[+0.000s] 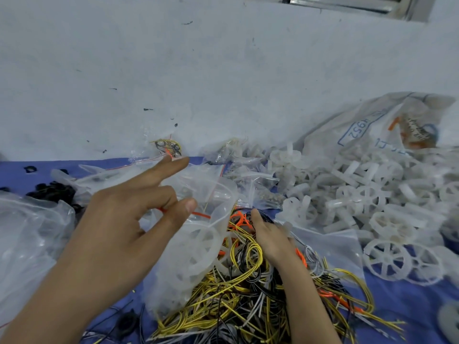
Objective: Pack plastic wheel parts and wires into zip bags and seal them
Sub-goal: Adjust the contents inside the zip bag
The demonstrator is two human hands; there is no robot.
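Printed sack point(372, 125): far right corner of the table point(409, 294), slumped and open. Soft woven plastic. "4952" in a blue frame is readable; the other blue marks and the scrawl on an inner bag are illegible.
Wheel heap point(360, 194): right side of the table, spilling from the sack. White spoked plastic wheels, judged light, rigid and a little slick; best taken by the rim.
Wire pile point(248, 294): near edge, middle. Yellow, black, white and orange leads, tangled. Judged limp and springy, likely to snag; gather as a loop, not by one strand.
Zip bag point(211, 189): raised over the wire pile, a few wheels inside, mouth open, red zip strip. Thin, slippery film; hold at the mouth.
Left hand point(124, 219): thumb and middle finger pinch the bag's mouth, index finger straight.
Right hand point(272, 237): fingertips buried in the wires; blurred, so grip cannot be told.
Black rings point(52, 189): left edge, loose.
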